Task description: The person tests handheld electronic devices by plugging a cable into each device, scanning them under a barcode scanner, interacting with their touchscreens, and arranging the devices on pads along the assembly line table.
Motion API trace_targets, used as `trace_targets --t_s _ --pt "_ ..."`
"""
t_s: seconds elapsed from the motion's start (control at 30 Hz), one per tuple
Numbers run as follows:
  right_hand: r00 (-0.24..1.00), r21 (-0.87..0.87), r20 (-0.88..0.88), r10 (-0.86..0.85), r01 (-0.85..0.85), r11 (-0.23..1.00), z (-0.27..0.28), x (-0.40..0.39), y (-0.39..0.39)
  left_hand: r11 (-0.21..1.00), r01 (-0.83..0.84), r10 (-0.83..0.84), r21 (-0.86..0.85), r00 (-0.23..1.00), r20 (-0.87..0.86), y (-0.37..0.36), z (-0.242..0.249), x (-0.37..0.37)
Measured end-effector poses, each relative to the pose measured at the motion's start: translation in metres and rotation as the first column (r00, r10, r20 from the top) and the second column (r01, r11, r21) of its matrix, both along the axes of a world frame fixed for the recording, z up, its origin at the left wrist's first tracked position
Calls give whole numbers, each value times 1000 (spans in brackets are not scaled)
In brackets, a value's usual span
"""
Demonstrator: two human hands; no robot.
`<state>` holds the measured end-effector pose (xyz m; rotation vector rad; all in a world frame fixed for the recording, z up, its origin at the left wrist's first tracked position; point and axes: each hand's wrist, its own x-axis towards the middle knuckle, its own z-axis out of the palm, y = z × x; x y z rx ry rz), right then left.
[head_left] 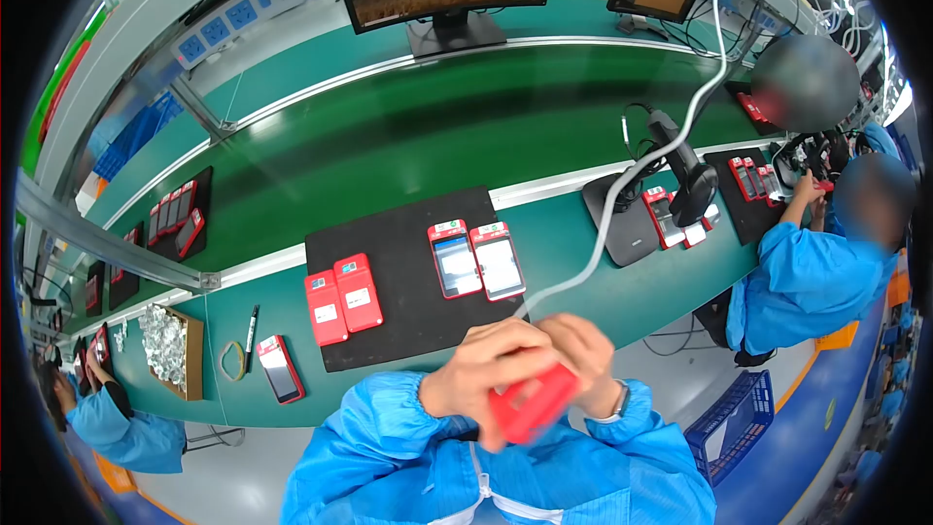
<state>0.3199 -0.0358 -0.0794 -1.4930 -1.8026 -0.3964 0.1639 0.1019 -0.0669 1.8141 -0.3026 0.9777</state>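
Observation:
Close in front of my chest, a red handheld terminal (533, 406) is held between both hands, blurred by motion. My left hand (491, 369) is closed round its left side, and my right hand (585, 355) grips its upper right side. Beyond them lies a black mat (408, 233). Two red terminals with lit screens (476, 262) rest face up at its right. Toward the mat's left, two red terminals (344, 299) lie back up, showing white labels. A white cable (632, 175) runs down to right behind my hands.
Left on the bench are a single terminal (281, 369), a marker (252, 331), rubber bands (231, 361) and a carton of small silvery pieces (194, 355). A barcode scanner on a stand (685, 170) stands right. Co-workers sit at right (812, 267) and left (121, 433). A green conveyor belt (389, 126) runs behind.

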Motion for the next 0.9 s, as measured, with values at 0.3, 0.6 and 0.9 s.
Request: trace_targets --t_s 0.3,0.6,0.9 --pt "926 -301 -353 134 -248 921 47 38 -79 680 177 172 711 905 -390 4 58 50" --pt "983 -241 -52 -178 161 957 20 53 -90 580 268 166 769 886 -434 3 65 113" --pt "805 -166 -10 -594 584 795 -50 143 -86 168 -182 607 969 793 44 81 0 215"
